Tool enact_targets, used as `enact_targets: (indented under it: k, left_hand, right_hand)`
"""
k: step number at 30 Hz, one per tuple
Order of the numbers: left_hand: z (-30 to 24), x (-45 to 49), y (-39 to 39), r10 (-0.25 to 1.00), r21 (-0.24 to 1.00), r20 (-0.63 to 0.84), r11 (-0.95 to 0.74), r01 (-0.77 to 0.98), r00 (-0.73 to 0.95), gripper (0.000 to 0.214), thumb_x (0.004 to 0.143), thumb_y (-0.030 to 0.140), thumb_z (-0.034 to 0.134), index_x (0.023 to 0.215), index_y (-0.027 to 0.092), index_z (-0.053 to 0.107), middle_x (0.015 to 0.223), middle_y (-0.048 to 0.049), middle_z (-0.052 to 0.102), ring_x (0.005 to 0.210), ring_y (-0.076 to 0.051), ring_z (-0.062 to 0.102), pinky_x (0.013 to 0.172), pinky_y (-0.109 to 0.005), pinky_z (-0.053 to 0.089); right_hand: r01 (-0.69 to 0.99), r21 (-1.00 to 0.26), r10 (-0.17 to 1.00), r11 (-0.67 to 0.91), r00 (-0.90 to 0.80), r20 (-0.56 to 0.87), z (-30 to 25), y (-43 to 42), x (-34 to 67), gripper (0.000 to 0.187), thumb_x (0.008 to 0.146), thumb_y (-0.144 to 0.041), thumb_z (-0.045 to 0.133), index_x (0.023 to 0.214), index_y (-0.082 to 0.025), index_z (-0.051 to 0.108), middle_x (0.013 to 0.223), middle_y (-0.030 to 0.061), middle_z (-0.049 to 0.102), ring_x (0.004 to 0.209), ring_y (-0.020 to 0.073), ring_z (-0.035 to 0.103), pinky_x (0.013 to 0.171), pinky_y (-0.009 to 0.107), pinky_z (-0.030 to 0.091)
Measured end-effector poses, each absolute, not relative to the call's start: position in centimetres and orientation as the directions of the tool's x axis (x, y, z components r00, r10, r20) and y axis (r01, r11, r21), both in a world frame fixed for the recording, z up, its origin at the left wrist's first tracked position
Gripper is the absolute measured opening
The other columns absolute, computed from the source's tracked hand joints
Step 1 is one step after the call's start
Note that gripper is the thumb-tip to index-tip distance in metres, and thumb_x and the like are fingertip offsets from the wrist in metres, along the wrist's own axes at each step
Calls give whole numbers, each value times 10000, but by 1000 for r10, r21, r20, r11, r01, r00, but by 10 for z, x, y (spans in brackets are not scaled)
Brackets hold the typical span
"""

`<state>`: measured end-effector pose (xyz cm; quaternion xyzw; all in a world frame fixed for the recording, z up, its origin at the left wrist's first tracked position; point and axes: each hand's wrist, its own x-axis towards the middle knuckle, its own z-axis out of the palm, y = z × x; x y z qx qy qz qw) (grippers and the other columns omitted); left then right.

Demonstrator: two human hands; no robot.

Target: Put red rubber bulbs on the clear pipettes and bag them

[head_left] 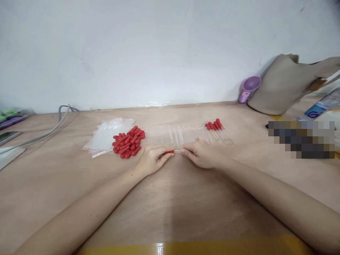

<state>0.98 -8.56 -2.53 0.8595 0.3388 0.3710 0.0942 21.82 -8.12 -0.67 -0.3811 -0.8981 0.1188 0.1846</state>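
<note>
My left hand (156, 157) pinches a red rubber dropper bulb (169, 152) whose open end faces right. My right hand (199, 153) has its fingers closed on a thin clear glass dropper tube (177, 151), and the tube's left end meets the bulb. Whether it sits inside the bulb I cannot tell. Behind my hands lies a row of clear glass tubes (175, 135). A heap of red bulbs (126, 141) is to the left of my left hand. Several tubes with red bulbs on them (214, 124) lie at the right end of the row.
Clear plastic bags (110, 132) are stacked behind the bulb heap. A grey cable (50, 131) and a phone (9, 137) lie at the left. At the back right, a purple hand fan (251, 85) leans beside a beige bag (278, 85). A blurred-out dark object (300, 138) lies at the right.
</note>
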Motion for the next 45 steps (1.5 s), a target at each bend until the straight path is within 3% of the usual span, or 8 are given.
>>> enact_targets:
  k: [5, 9, 12, 16, 24, 35, 39, 45]
  left_hand:
    - [-26, 5, -84, 721, 444, 565, -676, 588, 402, 348, 823, 241, 537, 1168, 199, 511, 973, -58, 583, 755, -121, 595, 659, -243, 518]
    - [-27, 2, -85, 731, 396, 531, -661, 638, 428, 354, 807, 268, 547, 1149, 192, 495, 861, -27, 501, 644, -100, 530, 598, -234, 492]
    - [-26, 3, -86, 718, 357, 505, -679, 641, 479, 290, 815, 263, 533, 1092, 178, 525, 816, -14, 481, 605, -90, 510, 587, -232, 473]
    - [-24, 4, -87, 724, 366, 488, -676, 639, 487, 268, 816, 257, 529, 1072, 178, 535, 819, -12, 475, 606, -88, 511, 585, -228, 465]
    - [-26, 3, -85, 729, 383, 461, -678, 628, 506, 248, 817, 247, 525, 1058, 191, 536, 820, -7, 467, 625, -89, 508, 597, -228, 461]
    - [-25, 4, -84, 724, 364, 447, -684, 632, 526, 208, 821, 224, 510, 1017, 181, 566, 786, -9, 484, 618, -92, 490, 583, -224, 439]
    - [-23, 5, -83, 725, 362, 437, -683, 634, 532, 160, 819, 219, 512, 952, 174, 589, 805, -17, 515, 603, -86, 498, 579, -225, 434]
    - [-26, 6, -83, 736, 385, 413, -675, 630, 536, 137, 823, 227, 503, 894, 168, 605, 836, -31, 538, 642, -98, 525, 600, -236, 439]
  right_hand:
    - [723, -267, 770, 638, -609, 192, 7, -83, 230, 218, 818, -205, 451, 620, -184, 540, 602, 15, 604, 516, 117, 480, 531, 255, 297]
    - [905, -281, 940, 319, -265, 214, 14, -62, 265, 256, 784, -262, 482, 544, -188, 533, 545, 23, 578, 499, 136, 482, 489, 262, 281]
    - [969, -243, 962, 54, 15, 272, 11, -44, 292, 322, 791, -378, 473, 548, -181, 547, 581, 66, 584, 519, 164, 493, 494, 281, 283]
    - [987, -146, 968, -71, 104, 230, 1, -34, 305, 271, 784, -314, 449, 624, -146, 588, 624, 113, 585, 601, 208, 542, 530, 296, 312]
    - [986, -79, 978, -149, 158, 132, -2, -34, 301, 274, 770, -343, 432, 653, -155, 592, 695, 145, 597, 713, 290, 569, 570, 335, 352]
    - [983, -131, 977, -131, 150, 153, -1, -39, 295, 326, 768, -447, 431, 679, -179, 594, 742, 108, 614, 731, 257, 580, 607, 331, 375]
    - [973, -213, 980, -89, 124, 158, -3, -41, 285, 242, 754, -369, 461, 678, -198, 616, 721, 80, 620, 735, 245, 590, 624, 327, 398]
    - [988, -141, 988, -58, 77, 132, -10, -37, 274, 282, 771, -234, 430, 899, -147, 666, 830, 146, 635, 922, 289, 576, 713, 358, 424]
